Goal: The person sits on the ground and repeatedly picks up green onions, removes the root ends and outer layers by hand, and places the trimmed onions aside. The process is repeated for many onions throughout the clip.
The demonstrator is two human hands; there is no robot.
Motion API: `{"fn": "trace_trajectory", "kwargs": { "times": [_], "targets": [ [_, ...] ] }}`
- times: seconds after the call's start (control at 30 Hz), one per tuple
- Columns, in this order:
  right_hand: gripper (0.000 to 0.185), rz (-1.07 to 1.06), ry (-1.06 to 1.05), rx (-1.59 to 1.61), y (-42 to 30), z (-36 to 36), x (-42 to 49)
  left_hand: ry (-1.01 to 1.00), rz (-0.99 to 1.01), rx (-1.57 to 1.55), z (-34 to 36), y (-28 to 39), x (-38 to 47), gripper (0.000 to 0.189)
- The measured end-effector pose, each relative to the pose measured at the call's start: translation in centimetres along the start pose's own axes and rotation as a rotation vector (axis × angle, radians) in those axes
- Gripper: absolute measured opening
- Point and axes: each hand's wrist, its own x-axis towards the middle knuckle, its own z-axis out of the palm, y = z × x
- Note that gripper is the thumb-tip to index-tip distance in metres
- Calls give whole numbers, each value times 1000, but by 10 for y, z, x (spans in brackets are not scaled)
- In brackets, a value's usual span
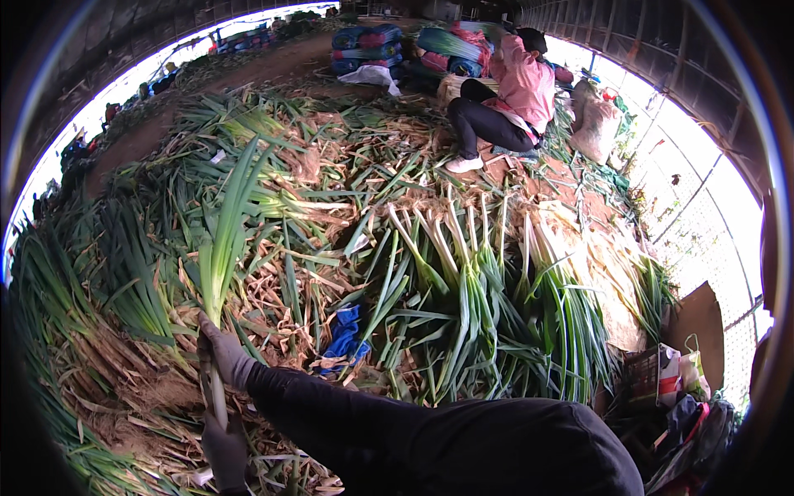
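A large green onion or leek (224, 248), with broad green leaves pointing up and a white stem, stands nearly upright at the left. My right hand (224, 354), in a pale grey glove and dark sleeve, is closed around its stem below the leaves. Lower on the same stem, near the bottom edge, my gloved left hand (226, 447) grips the white part. Leafy stalks with brown roots (93, 347) are heaped to the left of my hands. Peeled white-stemmed stalks (462, 248) lie in a row at the centre right, roots away from me.
Dry leaf scraps (298, 297) cover the ground, with a blue cloth or bag (345, 338) among them. A person in a pink checked shirt (527, 87) sits low at the back, beside tied bundles (367, 46). Cardboard (701, 335) and a crate (642, 374) stand at right.
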Motion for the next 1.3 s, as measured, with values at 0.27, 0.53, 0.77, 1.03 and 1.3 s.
{"fn": "trace_trajectory", "kwargs": {
  "times": [0.27,0.53,0.77,1.03,1.3],
  "targets": [
    [56,49,-314,67,-7,0,-9,-521,-627,-831,-39,14,-19,39],
    [58,30,-294,37,-7,2,-10,-306,-754,-940,-25,-14,-64,35],
    [59,97,-282,101,-4,3,-8,-80,-534,-684,-19,-13,-75,36],
    [56,141,-327,173,-14,8,-14,71,-326,-519,-11,-22,-73,38],
    [45,-19,-168,-87,-7,4,-6,56,-319,-472,-17,-41,-68,43]
  ]
}}
